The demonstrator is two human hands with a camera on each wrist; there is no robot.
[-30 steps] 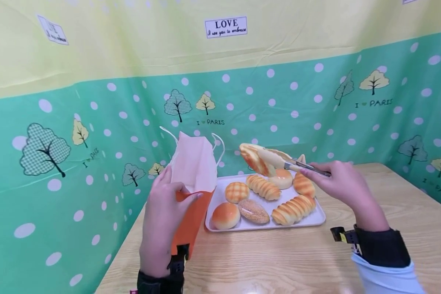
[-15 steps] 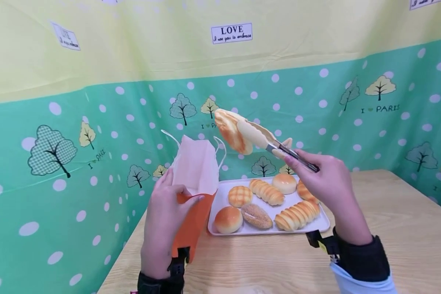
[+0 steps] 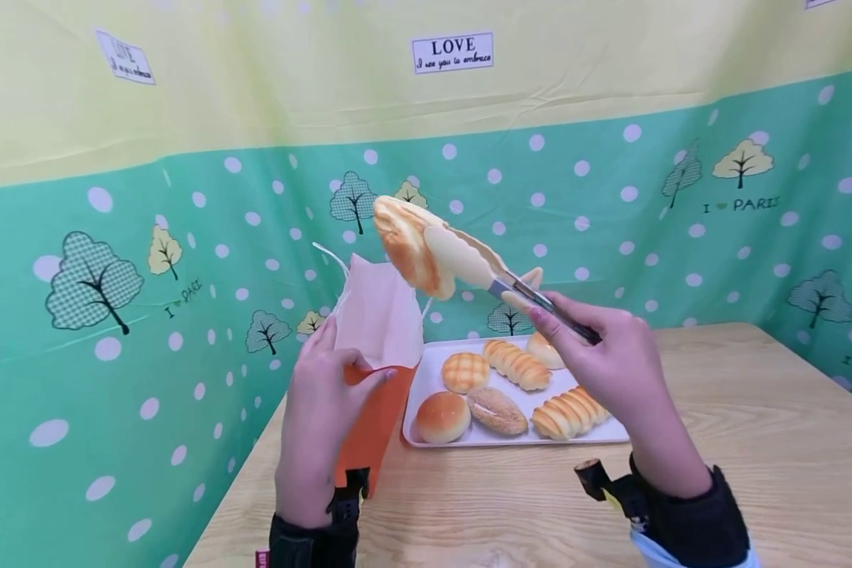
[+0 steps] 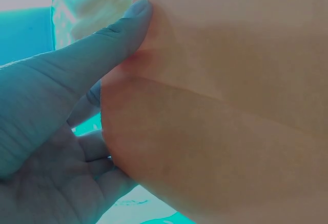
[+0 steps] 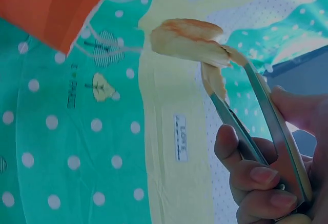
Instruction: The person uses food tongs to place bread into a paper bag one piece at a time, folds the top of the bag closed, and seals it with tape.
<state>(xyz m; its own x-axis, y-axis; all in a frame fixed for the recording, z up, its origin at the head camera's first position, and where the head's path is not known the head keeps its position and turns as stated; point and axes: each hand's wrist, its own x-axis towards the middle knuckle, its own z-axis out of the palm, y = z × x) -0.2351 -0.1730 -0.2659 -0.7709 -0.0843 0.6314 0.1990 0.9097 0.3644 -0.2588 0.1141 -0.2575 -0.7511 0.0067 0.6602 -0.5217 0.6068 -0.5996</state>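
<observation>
My right hand (image 3: 614,355) grips a pair of tongs (image 3: 493,272) with metal arms and cream-coloured tips. Between those tips is a golden-brown bread roll (image 3: 410,248), raised up near the mouth of the bag. An orange paper bag (image 3: 372,430) with a pale inside and white string handles stands at the left. My left hand (image 3: 319,410) pinches its near rim, the thumb on one side and the fingers on the other. In the left wrist view the thumb lies against the bag's paper (image 4: 215,116). The right wrist view shows the roll (image 5: 187,39) clamped at its end by the tongs.
A white tray (image 3: 447,442) lies right of the bag on the wooden table (image 3: 497,505). On it are several breads, among them a round bun (image 3: 443,416), a crosshatched bun (image 3: 465,371) and a sugared oval roll (image 3: 497,410). A patterned green and yellow curtain (image 3: 554,110) hangs behind.
My right hand has lifted the tongs and the bread roll up from over the tray and carried them left towards the bag's mouth. My left hand keeps its hold on the rim.
</observation>
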